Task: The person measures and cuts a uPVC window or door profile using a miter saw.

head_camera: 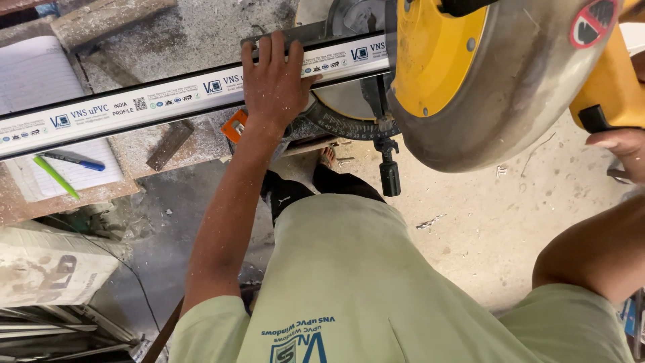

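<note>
Hands, two, ours: left hand (pixel 272 84) spread flat, pressing the long white profile bar (pixel 168 99) lying across the mitre saw (pixel 470 81) bed; right hand (pixel 621 146) beside the yellow saw handle, grip indiscernible. Pens (pixel 67 165) rest on a notebook (pixel 33 81).

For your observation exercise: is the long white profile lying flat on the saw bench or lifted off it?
Lying flat: the white profile rests along the bench, with the left hand pressed palm-down on it.
</note>
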